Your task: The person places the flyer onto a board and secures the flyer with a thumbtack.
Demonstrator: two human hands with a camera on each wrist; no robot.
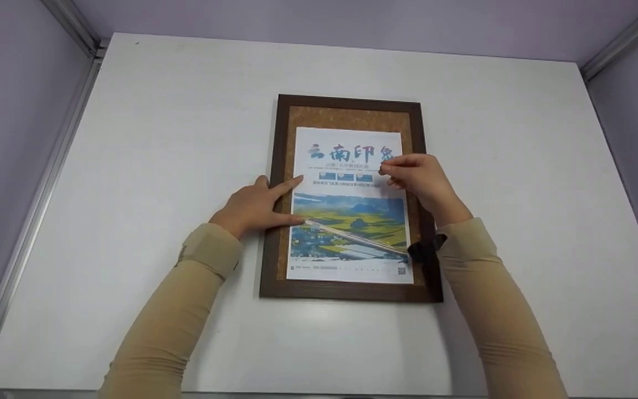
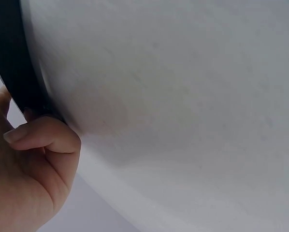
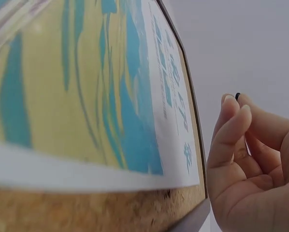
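Risk: the left hand point(image 1: 255, 205) only presses flat on the poster point(image 1: 349, 205), so it may skew on the corkboard point(image 1: 346, 119) while the right hand point(image 1: 418, 180) pinches a small dark pin point(image 3: 238, 96).

Printed poster point(image 1: 349, 205) flat on cork board point(image 1: 346, 117), dark-framed, on table
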